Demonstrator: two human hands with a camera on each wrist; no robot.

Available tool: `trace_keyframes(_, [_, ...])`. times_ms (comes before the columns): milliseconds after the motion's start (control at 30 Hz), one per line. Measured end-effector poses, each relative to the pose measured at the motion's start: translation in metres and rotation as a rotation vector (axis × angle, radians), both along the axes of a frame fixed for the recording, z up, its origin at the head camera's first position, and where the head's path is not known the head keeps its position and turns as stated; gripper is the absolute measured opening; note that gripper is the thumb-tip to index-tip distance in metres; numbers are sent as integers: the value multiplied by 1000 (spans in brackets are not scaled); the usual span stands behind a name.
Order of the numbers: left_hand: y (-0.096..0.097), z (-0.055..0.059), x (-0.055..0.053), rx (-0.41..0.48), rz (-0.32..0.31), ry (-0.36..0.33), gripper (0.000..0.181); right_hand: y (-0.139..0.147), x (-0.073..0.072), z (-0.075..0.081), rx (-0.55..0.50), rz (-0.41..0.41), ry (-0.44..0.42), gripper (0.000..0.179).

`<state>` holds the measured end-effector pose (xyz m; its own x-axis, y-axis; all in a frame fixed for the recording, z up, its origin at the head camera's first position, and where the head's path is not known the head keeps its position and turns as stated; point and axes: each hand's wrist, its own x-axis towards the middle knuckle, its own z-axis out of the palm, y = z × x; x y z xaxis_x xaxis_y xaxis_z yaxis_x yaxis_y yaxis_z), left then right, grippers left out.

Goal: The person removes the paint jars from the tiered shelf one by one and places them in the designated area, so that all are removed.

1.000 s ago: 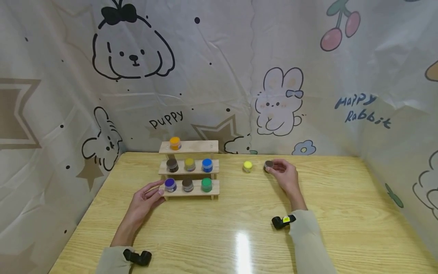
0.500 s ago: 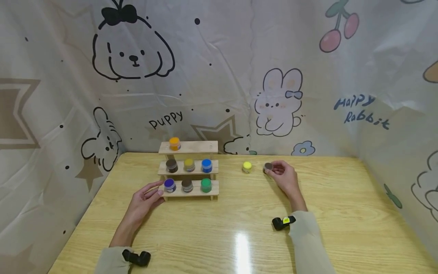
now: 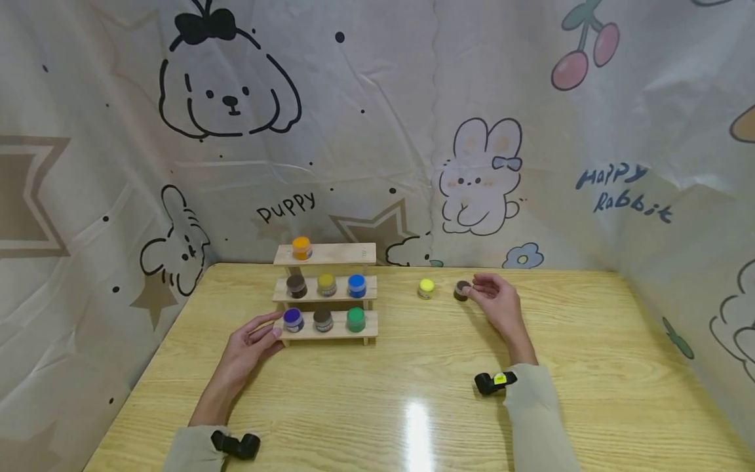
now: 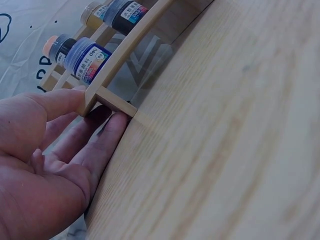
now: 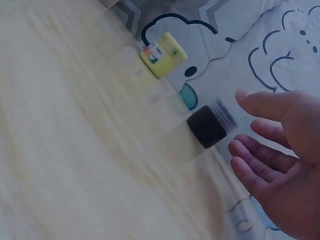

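Note:
A three-tier wooden stand [image 3: 348,333] bears several small paint jars. My left hand [image 3: 244,351] pinches its lower left corner; in the left wrist view the thumb [image 4: 67,101] lies on the shelf's end and the fingers reach under it, beside the leg. Close by on the bottom shelf is a purple-blue paint jar [image 4: 90,61]. My right hand [image 3: 498,308] is beside a black paint jar [image 3: 461,291] standing on the table. In the right wrist view the fingers are spread and apart from this jar [image 5: 206,126]. A yellow paint jar [image 3: 426,288] stands to its left.
On the stand sit an orange jar [image 3: 301,248] on top, dark, olive-yellow and blue [image 3: 356,286] jars in the middle, and brown and green [image 3: 356,319] jars below. A printed cloth [image 3: 377,131] hangs behind the wood-grain table [image 3: 377,393].
My right hand has let go of the black jar and drawn back slightly to the right; the jar stands on the table. My left hand has stayed at the stand.

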<state>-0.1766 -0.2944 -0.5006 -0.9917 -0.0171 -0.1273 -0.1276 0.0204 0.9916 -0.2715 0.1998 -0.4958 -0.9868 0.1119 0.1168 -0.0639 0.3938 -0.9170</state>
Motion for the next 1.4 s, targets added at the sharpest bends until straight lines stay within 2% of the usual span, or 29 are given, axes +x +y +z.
trace_keyframes(200, [-2,-1,0,1,0,6,49,-8,0,10,-36,-33,96,44])
trace_keyframes(600, [-3,2,3,11,4,14,50,-40,5,37,-26,24,205,34])
trace_keyframes(733, [-2,3,3,9,14,15,49,-51,8,44,-44,78,231,34])
trace_keyframes(933, [2,1,0,13,-4,25,50,-62,17,60,-50,160,282,35])
trace_keyframes(1167, [4,-1,-3,-1,4,20,48,-91,33,95,-124,272,308,39])
trace_keyframes(1233, [4,-2,-2,-11,11,13,48,-103,33,99,-119,303,320,40])
trace_keyframes(1400, [0,-1,1,-24,11,7,51,-131,19,97,-100,378,378,37])
